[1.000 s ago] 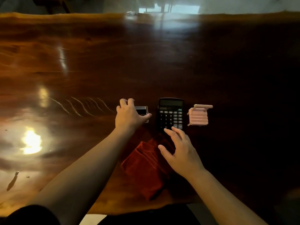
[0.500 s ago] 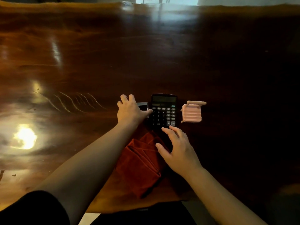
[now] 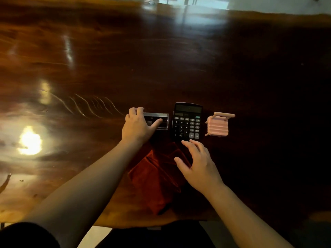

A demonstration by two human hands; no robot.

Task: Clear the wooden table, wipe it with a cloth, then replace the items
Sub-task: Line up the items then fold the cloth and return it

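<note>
On the dark glossy wooden table (image 3: 161, 65), three items lie in a row: a small clear-and-black box (image 3: 161, 119), a black calculator (image 3: 187, 121) and a pink ribbed holder (image 3: 218, 126). My left hand (image 3: 138, 125) rests on the small box's left end, fingers over its far edge and thumb on top. Fingers spread, my right hand (image 3: 198, 165) hovers just below the calculator's near edge, holding nothing. A folded red cloth (image 3: 157, 178) lies near the table's front edge between my forearms, partly under my right hand.
Curved streak marks (image 3: 86, 104) show on the tabletop left of the box. A bright light glare (image 3: 29, 140) sits at the left. The table's near edge (image 3: 134, 224) runs just above my lap. Floor and furniture legs show beyond the far edge.
The small box now lies further from the calculator, with more of it showing past my left thumb. My right hand stays below the calculator. The camera view shifted slightly.
</note>
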